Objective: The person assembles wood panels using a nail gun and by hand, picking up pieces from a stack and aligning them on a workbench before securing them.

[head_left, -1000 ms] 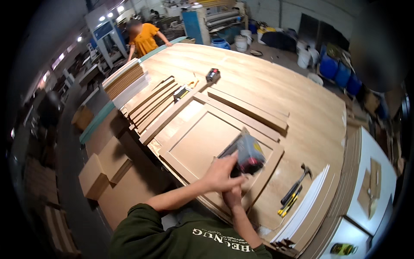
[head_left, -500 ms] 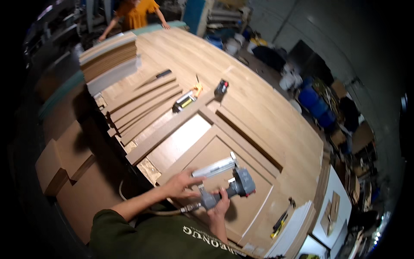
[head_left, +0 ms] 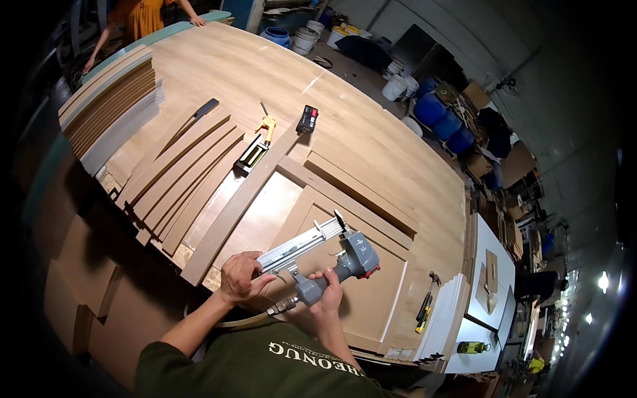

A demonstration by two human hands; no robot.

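My right hand [head_left: 327, 297] is wrapped around the handle of a grey pneumatic nail gun [head_left: 361, 257]. At the rear end of its silver magazine [head_left: 295, 247], my left hand [head_left: 242, 278] is closed with curled fingers, the thumb along the near side. An air hose fitting [head_left: 283, 306] joins the base of the handle. The nail gun is held above a brown framed panel [head_left: 371, 298] on the workbench. Beyond the panel lie long brown strips [head_left: 361, 192] and a crossing rail [head_left: 242, 205]. Whether my left fingers hold a strip of nails cannot be seen.
Loose strips [head_left: 182, 166], a yellow-handled caulking gun [head_left: 255, 151] and a black-and-red box [head_left: 307, 119] lie farther off. A hammer [head_left: 432, 282] is at right beside white strips [head_left: 443, 317]. Stacked boards [head_left: 113, 99] stand far left, near a person in orange [head_left: 142, 18] touching the bench.
My left hand has gone from loosely spread fingers to a closed grip at the magazine's rear end. The nail gun has tilted slightly. The whole view has swung right.
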